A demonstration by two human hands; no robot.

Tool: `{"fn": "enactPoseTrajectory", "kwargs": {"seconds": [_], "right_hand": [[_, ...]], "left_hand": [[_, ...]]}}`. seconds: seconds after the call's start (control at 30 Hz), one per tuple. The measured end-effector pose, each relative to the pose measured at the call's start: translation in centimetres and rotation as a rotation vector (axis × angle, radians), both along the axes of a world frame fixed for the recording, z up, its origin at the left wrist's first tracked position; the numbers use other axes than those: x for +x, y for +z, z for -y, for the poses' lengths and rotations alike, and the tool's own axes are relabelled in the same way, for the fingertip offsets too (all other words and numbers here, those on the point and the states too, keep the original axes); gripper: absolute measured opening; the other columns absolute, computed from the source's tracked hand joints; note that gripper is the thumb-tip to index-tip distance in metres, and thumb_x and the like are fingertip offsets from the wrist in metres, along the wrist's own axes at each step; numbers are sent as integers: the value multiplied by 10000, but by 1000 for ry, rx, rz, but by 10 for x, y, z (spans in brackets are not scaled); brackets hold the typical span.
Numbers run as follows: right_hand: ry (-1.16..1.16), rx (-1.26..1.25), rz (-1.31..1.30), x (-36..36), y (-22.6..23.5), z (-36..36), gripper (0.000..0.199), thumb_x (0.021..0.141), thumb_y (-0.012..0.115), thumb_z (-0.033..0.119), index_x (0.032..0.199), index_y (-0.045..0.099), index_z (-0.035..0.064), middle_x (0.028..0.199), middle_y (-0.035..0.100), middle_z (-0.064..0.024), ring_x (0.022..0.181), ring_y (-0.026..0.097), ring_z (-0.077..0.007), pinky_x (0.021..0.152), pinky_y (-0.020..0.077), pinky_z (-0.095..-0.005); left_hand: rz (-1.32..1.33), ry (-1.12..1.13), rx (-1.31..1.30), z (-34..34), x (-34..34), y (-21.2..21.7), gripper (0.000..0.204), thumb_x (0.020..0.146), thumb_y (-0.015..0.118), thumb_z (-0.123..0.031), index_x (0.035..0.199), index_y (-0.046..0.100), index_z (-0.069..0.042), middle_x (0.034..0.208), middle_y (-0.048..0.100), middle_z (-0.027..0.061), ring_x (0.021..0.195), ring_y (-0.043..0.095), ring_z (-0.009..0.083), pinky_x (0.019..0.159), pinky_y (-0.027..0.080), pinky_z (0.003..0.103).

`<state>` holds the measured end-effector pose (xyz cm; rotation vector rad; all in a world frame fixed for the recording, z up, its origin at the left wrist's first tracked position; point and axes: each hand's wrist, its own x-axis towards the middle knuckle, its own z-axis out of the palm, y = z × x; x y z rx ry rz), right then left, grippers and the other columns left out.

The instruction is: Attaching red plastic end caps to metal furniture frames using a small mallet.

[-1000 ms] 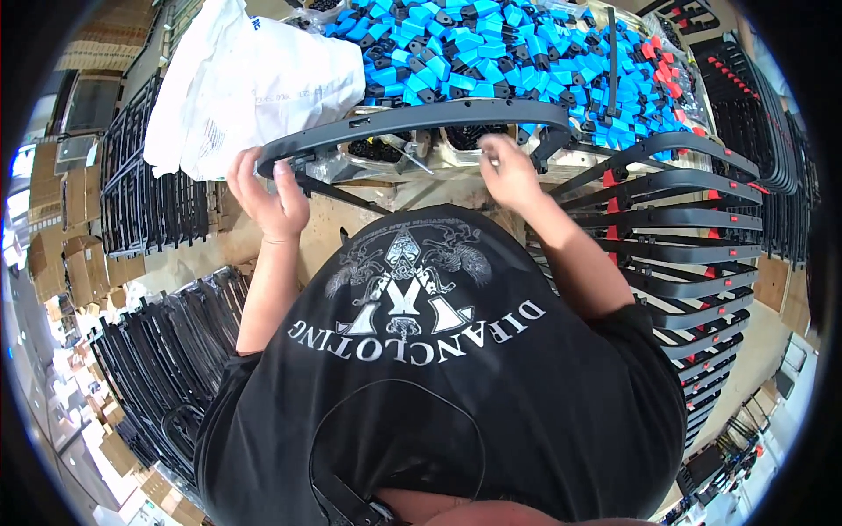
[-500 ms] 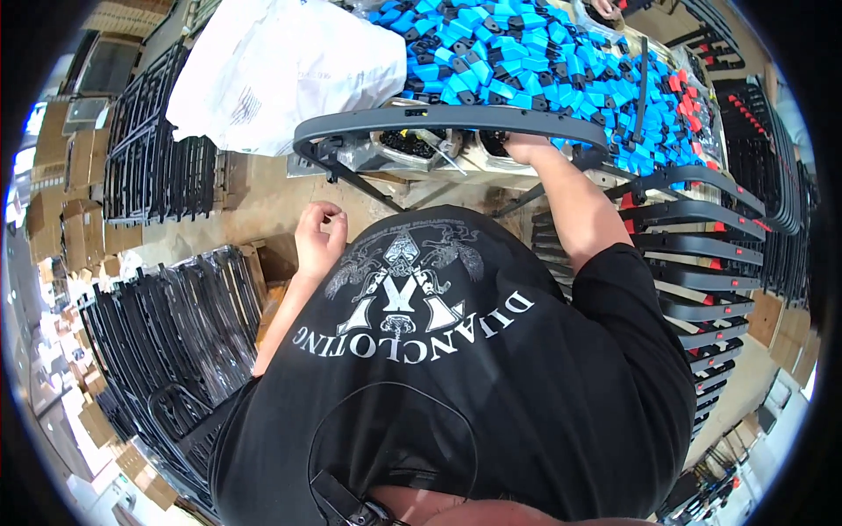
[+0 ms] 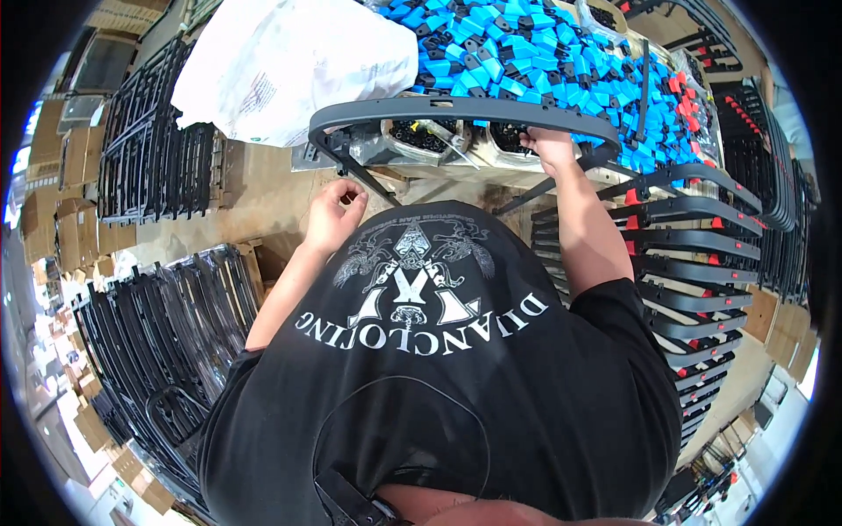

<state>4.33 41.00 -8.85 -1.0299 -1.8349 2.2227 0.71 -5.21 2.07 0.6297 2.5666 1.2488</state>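
Note:
My right hand (image 3: 553, 151) is over the open container of small black parts (image 3: 506, 138), behind the curved bar of a dark grey metal frame (image 3: 491, 109). Its fingers are pinched together; whatever they hold is too small to make out. In front of the frame's left side, my left hand (image 3: 335, 216) hovers with fingers curled toward the thumb, and I cannot make out what is in it. The frame leans at the table edge. A second container of small black parts (image 3: 410, 136) lies left of the first, with a yellow-and-metal hand tool (image 3: 458, 143) across it.
Blue plastic pieces (image 3: 526, 57) are heaped on the table, with red pieces (image 3: 688, 110) at their right. A large white sack (image 3: 294, 70) lies at the left. Dark curved frames (image 3: 697, 273) are stacked at my right; black frames (image 3: 158, 342) stand in rows at my left.
My right hand has drawn back out of the container toward me, so its fingers now show. My left hand has moved slightly right and up toward the frame.

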Motion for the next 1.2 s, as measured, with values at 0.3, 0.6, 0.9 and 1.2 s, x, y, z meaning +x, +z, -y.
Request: {"fn": "enactPoseTrajectory", "kwargs": {"seconds": [0.3,0.6,0.9,1.2], "right_hand": [[-269,-515,-265,20,8,12,46,952,631,5,961,629,50,908,655,-83,762,638,-228,652,531,-339],[-339,-570,-230,18,12,12,97,942,639,-17,899,634,70,863,623,-65,754,598,-199,639,505,-311],[-251,-920,-414,31,34,13,110,1023,543,131,944,597,77,837,537,-49,677,457,-160,558,364,-279],[16,-884,-116,41,74,64,239,988,512,294,923,577,73,806,534,-41,675,465,-165,548,353,-275]], "left_hand": [[186,-200,-15,-44,-25,-11,175,897,697,-171,944,671,-5,850,671,117,748,648,201,720,530,337],[110,-355,-40,-82,-33,-9,235,874,716,-199,999,675,-4,893,690,130,747,683,214,722,546,338],[259,-229,-81,-91,-49,-35,247,870,711,-203,1030,679,-18,932,711,141,823,697,281,797,556,389],[45,-552,-570,-160,-105,-94,371,897,550,-301,1120,724,-62,1129,702,205,1065,654,392,961,502,475]]}}
